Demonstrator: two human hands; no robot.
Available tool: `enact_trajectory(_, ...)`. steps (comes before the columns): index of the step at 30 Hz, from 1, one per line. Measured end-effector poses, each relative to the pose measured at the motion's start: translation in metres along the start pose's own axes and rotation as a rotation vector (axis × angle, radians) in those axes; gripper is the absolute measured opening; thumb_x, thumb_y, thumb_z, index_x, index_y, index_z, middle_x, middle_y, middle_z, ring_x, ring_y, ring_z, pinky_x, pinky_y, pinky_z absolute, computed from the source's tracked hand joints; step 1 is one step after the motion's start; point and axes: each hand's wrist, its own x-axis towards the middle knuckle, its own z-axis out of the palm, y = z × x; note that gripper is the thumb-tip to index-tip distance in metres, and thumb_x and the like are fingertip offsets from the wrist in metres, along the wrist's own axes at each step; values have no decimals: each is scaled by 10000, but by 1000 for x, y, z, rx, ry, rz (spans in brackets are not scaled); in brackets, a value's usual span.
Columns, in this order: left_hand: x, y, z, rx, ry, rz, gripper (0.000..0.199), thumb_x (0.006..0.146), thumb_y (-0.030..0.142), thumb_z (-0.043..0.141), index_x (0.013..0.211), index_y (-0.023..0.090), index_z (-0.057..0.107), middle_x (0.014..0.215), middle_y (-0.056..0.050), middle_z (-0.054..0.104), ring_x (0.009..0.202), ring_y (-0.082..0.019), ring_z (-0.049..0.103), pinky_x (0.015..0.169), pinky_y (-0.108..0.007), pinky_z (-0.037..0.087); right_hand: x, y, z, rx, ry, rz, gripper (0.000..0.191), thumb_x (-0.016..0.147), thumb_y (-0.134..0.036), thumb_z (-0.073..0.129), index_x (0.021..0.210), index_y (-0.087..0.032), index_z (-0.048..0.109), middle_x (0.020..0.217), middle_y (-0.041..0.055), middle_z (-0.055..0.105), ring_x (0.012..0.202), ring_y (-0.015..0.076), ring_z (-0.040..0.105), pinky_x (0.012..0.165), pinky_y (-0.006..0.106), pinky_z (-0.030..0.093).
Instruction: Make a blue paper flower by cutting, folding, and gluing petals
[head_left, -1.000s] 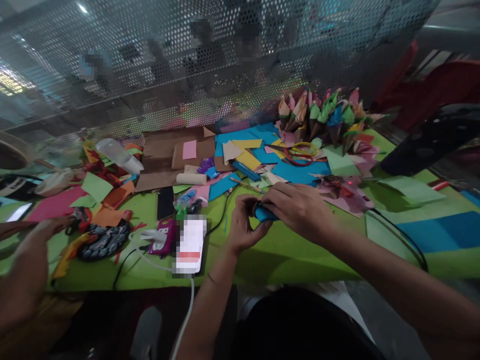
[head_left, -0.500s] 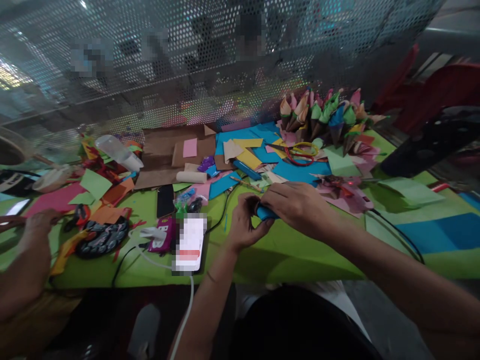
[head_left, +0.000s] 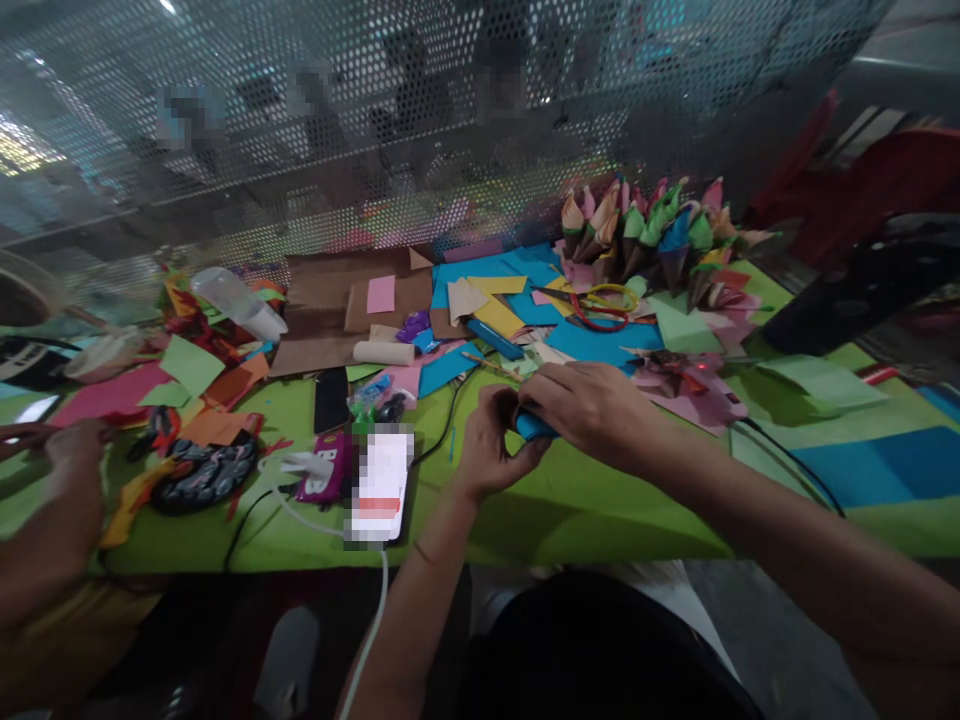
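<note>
A small piece of blue paper (head_left: 534, 428), curled over, is held between my two hands above the green table cover (head_left: 600, 510). My left hand (head_left: 495, 445) grips it from the left, fingers bent around it and thumb stretched below. From the right and above, my right hand (head_left: 581, 405) pinches the same piece, its fingers hiding much of it. Just beyond my hands lie a pencil (head_left: 491, 366), a blue box cutter (head_left: 495, 338) and paper scraps. Scissors with red and yellow handles (head_left: 600, 308) rest farther back.
Several paper cones (head_left: 671, 235) stand at the back right. A lit phone (head_left: 382, 485) with a white cable and a purple power strip (head_left: 324, 470) lie left of my hands. Another person's hand (head_left: 79, 445) is at the far left. A perforated metal screen (head_left: 360, 150) rises behind.
My hands stay in nearly the same place, still holding the blue paper, with only slight finger movement. The other person's hand at the left has shifted slightly.
</note>
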Motion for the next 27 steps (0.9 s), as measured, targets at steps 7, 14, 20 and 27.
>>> enact_trajectory(7,0,1,0,-13,3,39,447,877,487,653,1154,209,439,915,-16,590,713,-155,561,616,-313,436,3,-2,-4,14,-1,-10,190,960,-95,481,1060,-177,620,781,42,664,655,175,562,601,306,269)
enact_trajectory(14,1,0,0,10,18,38,414,879,471,649,1125,214,437,832,15,563,672,-150,557,578,-301,415,6,1,-4,-26,32,-92,177,975,-94,458,1003,-156,622,765,48,651,636,175,532,608,316,262)
enact_trajectory(20,0,-5,3,-109,12,-108,477,861,568,637,1109,225,416,853,6,540,696,-147,511,600,-291,428,12,11,-9,227,5,51,85,931,-144,582,892,-189,644,847,46,671,747,165,592,634,268,354)
enact_trajectory(27,-3,-5,-1,-172,27,-167,456,861,559,645,1112,238,439,924,-13,552,789,-161,530,674,-291,444,12,22,-17,480,136,191,45,903,-198,663,868,-200,690,843,33,695,760,157,636,673,253,456)
